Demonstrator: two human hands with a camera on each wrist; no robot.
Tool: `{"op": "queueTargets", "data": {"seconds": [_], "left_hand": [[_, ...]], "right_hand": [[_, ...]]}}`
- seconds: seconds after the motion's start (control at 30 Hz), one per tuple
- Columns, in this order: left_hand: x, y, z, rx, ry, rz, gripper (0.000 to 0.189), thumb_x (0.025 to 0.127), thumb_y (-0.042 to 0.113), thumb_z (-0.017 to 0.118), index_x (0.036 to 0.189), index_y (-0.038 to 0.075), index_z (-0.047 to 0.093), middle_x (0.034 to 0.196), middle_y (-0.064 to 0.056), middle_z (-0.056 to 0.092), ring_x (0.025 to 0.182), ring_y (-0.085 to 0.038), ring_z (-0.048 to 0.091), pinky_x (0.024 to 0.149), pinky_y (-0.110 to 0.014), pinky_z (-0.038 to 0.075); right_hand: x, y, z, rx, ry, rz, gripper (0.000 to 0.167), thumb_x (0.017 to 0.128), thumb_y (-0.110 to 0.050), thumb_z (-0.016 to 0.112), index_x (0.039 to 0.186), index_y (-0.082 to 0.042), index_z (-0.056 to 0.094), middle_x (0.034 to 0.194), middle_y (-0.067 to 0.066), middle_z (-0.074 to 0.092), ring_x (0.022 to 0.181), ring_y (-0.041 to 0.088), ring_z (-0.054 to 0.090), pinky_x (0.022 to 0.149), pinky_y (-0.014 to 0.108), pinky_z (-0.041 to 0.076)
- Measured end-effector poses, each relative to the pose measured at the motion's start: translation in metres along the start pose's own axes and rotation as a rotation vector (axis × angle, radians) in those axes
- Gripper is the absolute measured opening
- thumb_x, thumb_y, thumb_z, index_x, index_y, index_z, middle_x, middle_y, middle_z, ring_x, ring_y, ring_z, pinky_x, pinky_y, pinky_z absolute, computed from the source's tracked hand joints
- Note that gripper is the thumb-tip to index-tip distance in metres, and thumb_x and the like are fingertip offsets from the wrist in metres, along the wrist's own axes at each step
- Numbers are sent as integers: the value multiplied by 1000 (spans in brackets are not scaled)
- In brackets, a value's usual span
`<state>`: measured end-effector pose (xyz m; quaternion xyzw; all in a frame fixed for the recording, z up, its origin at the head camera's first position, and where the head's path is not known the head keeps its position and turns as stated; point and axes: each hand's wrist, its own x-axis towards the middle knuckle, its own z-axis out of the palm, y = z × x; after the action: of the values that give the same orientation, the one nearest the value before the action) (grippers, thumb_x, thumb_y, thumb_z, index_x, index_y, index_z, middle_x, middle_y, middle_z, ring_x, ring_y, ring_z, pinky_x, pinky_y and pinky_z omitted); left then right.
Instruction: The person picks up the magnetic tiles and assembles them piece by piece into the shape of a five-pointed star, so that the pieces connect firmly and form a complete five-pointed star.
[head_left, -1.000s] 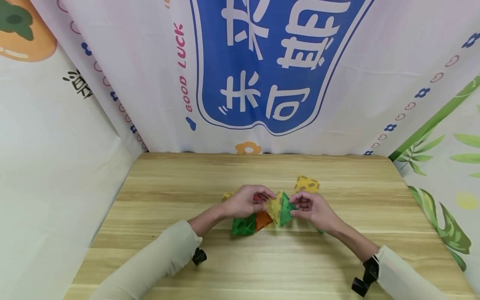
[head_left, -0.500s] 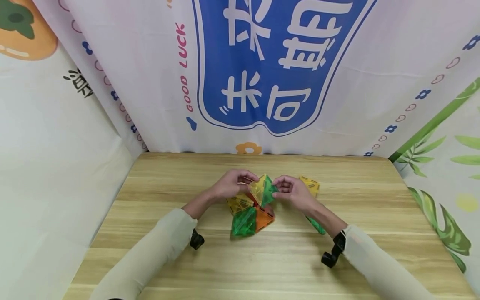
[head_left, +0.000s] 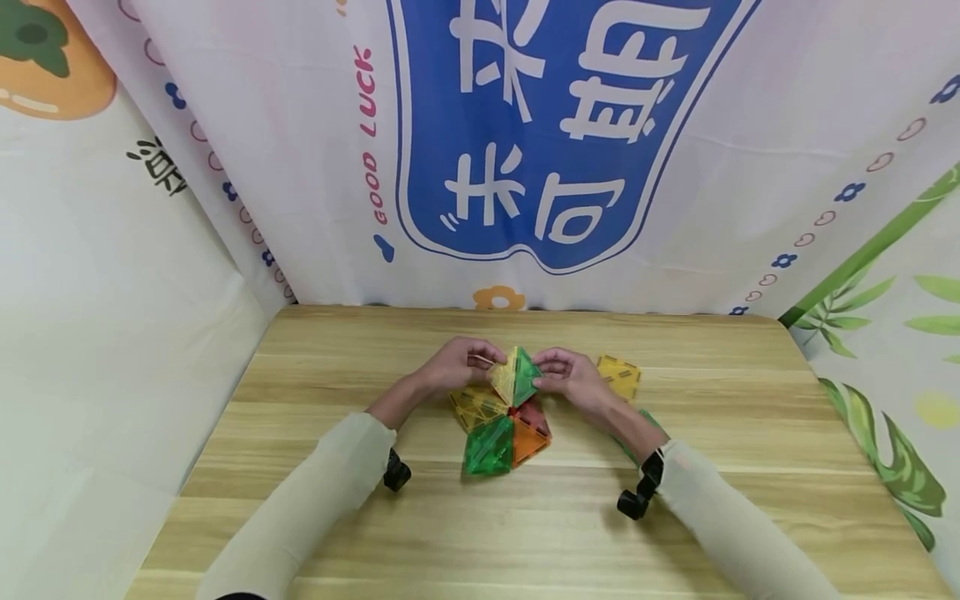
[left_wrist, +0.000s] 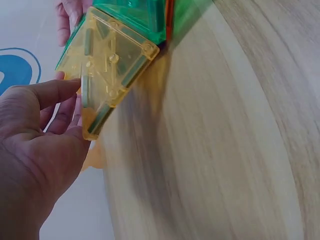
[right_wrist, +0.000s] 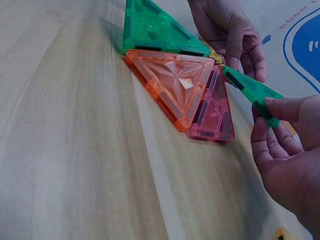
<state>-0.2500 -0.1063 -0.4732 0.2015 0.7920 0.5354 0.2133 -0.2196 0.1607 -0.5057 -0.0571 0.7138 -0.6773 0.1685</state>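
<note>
In the head view my left hand (head_left: 461, 365) pinches the left edge of a yellow translucent triangle magnetic tile (head_left: 503, 377). Joined to it is a green triangle tile (head_left: 527, 373), which my right hand (head_left: 572, 377) pinches between thumb and fingers. Both tiles are tilted up at the back of a fan of tiles: yellow (head_left: 477, 408), green (head_left: 489, 447), orange (head_left: 529, 440) and dark pink (right_wrist: 215, 107). Tips meet around one centre. In the left wrist view the fan's yellow tile (left_wrist: 115, 60) partly hides the held pair.
A loose yellow tile (head_left: 619, 379) lies to the right on the wooden table (head_left: 360, 517). A green tile (head_left: 647, 421) lies partly hidden beneath my right forearm. Printed cloth (head_left: 330, 167) hangs behind the table and at both sides.
Both hands have carried the joined yellow and green triangles left and away from me, to the back of the fan. The fan's orange and dark pink tiles now show more.
</note>
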Motion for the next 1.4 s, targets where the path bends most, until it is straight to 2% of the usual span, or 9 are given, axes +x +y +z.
{"op": "queueTargets", "data": {"seconds": [0.13,0.27,0.4,0.5,0.6,0.7,0.93,1.13,1.4], "left_hand": [[2,-6,4,6,-2,-22,33,92,-18,64,121,-3,71,126,-17,69,119,-33,67,103,-40,57],[4,-12,8,22,-8,-25,31,92,-17,65,119,-2,70,124,-17,70,118,-32,69,101,-39,58],[4,-15,11,79,-30,-1,26,93,-14,69,116,-2,70,119,-16,71,115,-30,71,99,-36,59],[3,-13,13,125,-37,19,23,93,-11,72,114,-1,71,115,-14,73,111,-27,71,97,-33,59],[3,-9,12,119,-24,23,21,96,-7,71,116,-1,70,117,-13,73,113,-26,70,99,-35,59],[5,-4,9,105,-19,39,23,100,-2,68,123,0,68,126,-14,71,121,-30,68,103,-38,57],[14,5,6,205,-115,115,37,104,6,66,141,3,64,144,-11,65,134,-34,61,109,-45,53],[19,6,10,253,-190,68,38,102,8,70,140,5,65,142,-8,65,134,-33,61,113,-48,50],[15,-2,6,208,-165,44,37,102,10,71,139,5,66,139,-10,65,123,-31,67,103,-43,57]], "right_hand": [[2,6,3,-46,1,-23,37,92,5,77,127,2,66,115,11,71,103,18,68,87,26,60],[2,11,6,-143,0,-66,33,93,3,77,125,2,67,120,17,71,111,28,68,92,28,59],[-2,13,9,-263,-12,-131,29,95,1,76,123,2,68,121,19,71,113,34,68,92,28,59],[-9,13,9,-395,1,-180,27,96,-4,77,122,-2,71,118,14,73,108,29,70,88,30,60],[-20,10,9,-486,40,-208,28,96,-10,79,122,-5,71,115,11,73,103,25,70,86,31,60],[-36,6,14,-529,68,-215,31,95,-15,82,122,-6,71,111,9,73,97,22,71,81,29,61],[-68,1,39,-638,98,-253,36,90,-29,88,115,-7,75,105,7,69,91,22,66,73,26,56],[-79,2,60,-749,166,-265,42,84,-35,92,114,-9,77,103,3,68,92,16,60,79,31,53],[-82,-3,72,-823,170,-273,57,84,-43,90,125,-7,75,118,8,69,106,22,62,88,41,55]]}}
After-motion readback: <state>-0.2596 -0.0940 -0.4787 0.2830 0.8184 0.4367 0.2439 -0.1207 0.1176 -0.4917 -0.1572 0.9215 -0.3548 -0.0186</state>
